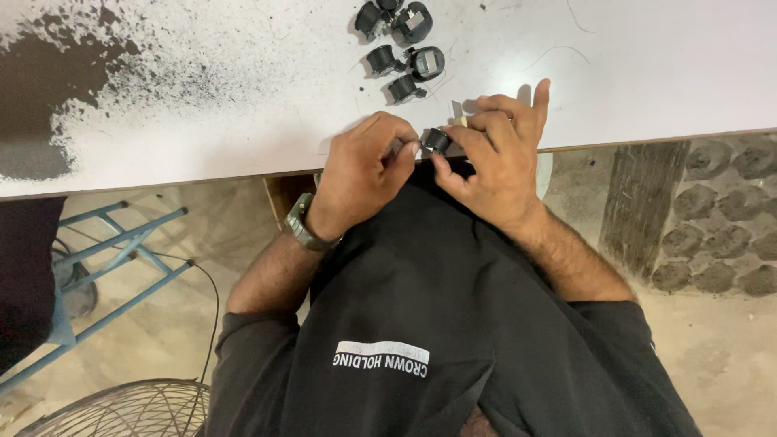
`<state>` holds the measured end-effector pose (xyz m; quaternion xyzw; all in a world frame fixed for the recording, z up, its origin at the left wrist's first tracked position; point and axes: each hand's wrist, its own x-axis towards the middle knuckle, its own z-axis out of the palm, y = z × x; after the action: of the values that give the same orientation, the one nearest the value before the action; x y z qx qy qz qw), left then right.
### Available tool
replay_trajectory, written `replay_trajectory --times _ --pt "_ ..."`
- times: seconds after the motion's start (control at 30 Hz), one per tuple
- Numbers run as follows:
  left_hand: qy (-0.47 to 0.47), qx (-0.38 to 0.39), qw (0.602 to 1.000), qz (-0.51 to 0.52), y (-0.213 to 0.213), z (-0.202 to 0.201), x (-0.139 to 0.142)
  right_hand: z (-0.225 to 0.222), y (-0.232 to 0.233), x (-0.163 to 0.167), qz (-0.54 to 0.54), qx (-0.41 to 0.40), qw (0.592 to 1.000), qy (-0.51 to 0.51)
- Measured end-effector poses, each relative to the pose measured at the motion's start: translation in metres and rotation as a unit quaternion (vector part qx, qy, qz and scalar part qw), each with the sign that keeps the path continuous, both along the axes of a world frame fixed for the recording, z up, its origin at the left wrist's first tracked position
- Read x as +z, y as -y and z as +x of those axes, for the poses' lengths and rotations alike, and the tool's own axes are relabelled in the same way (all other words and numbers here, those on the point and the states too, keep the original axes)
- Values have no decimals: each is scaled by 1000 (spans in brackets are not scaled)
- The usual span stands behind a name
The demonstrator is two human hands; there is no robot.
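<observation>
Both hands meet at the near edge of the white desk (202, 154), where the left hand (360, 170) and the right hand (494, 158) pinch a small black coil part (437, 141) between their fingertips. Five similar black parts (401, 48) lie grouped on the desk just beyond, and a wristwatch (301, 222) sits on the left wrist.
</observation>
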<state>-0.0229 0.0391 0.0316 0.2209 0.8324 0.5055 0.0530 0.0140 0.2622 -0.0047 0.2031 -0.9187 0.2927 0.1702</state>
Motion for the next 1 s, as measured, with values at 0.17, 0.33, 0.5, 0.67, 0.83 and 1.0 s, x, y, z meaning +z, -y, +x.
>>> replay_trajectory --times 0.17,0.33,0.5,0.67,0.83,1.0 --pt "-9 26 1000 11 -4 5 -6 5 0 5 9 -17 1000 15" --pt "-32 42 998 28 -10 10 -11 16 9 -2 -95 22 993 -71" --pt "-21 56 998 36 -15 13 -16 19 18 -15 -130 45 990 -38" --pt "-39 63 996 42 -17 16 -22 20 18 -17 -106 31 992 -57" --pt "-49 62 996 47 -17 16 -24 20 20 -14 -120 31 990 -60" --pt "-45 63 996 50 -20 17 -27 21 18 -16 -105 34 991 -70"
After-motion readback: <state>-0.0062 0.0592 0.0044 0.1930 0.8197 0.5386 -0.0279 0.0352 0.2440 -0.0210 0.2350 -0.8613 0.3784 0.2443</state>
